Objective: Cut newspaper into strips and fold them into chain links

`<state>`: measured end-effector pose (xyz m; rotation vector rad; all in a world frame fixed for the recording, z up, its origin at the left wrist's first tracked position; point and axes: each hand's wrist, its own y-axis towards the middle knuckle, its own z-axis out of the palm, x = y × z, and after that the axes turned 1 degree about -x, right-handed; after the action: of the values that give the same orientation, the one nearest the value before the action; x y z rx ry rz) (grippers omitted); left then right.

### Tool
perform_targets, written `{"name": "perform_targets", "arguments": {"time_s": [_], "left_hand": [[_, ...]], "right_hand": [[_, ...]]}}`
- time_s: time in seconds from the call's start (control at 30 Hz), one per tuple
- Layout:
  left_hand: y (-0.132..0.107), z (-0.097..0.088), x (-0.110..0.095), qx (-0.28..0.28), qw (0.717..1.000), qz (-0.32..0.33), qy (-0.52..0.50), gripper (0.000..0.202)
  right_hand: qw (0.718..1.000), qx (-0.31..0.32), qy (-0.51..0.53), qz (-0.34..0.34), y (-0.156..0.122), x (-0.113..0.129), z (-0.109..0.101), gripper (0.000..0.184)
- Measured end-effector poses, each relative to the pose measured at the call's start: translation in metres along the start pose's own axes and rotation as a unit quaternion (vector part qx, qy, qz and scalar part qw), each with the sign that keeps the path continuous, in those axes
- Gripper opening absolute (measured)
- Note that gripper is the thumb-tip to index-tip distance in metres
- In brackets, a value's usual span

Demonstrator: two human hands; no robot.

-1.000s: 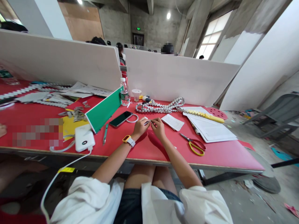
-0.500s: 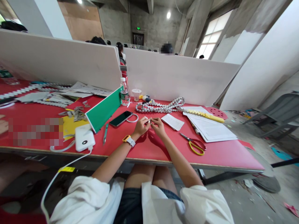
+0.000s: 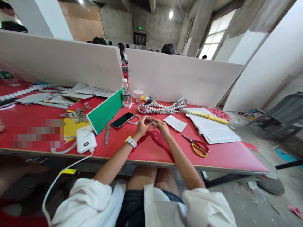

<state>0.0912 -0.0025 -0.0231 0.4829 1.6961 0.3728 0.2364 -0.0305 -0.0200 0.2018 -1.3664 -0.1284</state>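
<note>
Above the red tabletop (image 3: 146,148), my left hand (image 3: 142,126) and my right hand (image 3: 163,128) meet with fingertips closed on a small grey folded paper strip (image 3: 154,125). Part of the strip is hidden by the fingers. Behind the hands lies a chain of folded grey paper (image 3: 163,109), looped on itself, with a yellow stretch (image 3: 208,116) at its right end. A small pad of white paper (image 3: 175,123) is just right of my right hand. To the left of my left hand rests a black phone (image 3: 122,120) with a white ring strap.
Scissors (image 3: 199,148) and white sheets (image 3: 213,129) lie at right. A green upright board (image 3: 106,110), a cutter knife (image 3: 107,135), a power bank (image 3: 85,140) and folded grey pieces (image 3: 80,116) are at left. A bottle (image 3: 126,93) and cup (image 3: 138,95) stand by the white partition (image 3: 180,78).
The small paper strip between my fingertips shows more now, its grey end hanging below them. My fingers have shifted their grip slightly. At far left, another person's hand has drawn back toward the edge.
</note>
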Motion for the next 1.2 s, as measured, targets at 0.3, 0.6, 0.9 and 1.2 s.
{"name": "perform_targets", "arguments": {"time_s": [0.3,0.6,0.9,1.2], "left_hand": [[0.005,-0.001,0.001,-0.017,0.997,-0.047,-0.060,0.028],[0.006,-0.003,0.006,-0.054,0.986,-0.120,-0.104,0.025],[0.007,-0.003,0.008,-0.028,0.981,-0.144,-0.127,0.024],[0.009,0.001,0.020,0.009,0.992,-0.104,-0.069,0.039]], "right_hand": [[0.999,0.010,0.034,0.011,0.003,-0.004,-0.002,0.056],[0.998,-0.001,-0.036,0.046,0.000,-0.001,0.001,0.037],[0.998,0.016,-0.029,0.045,0.000,-0.001,-0.001,0.034],[0.997,0.039,-0.047,0.044,-0.003,0.002,0.004,0.035]]}}
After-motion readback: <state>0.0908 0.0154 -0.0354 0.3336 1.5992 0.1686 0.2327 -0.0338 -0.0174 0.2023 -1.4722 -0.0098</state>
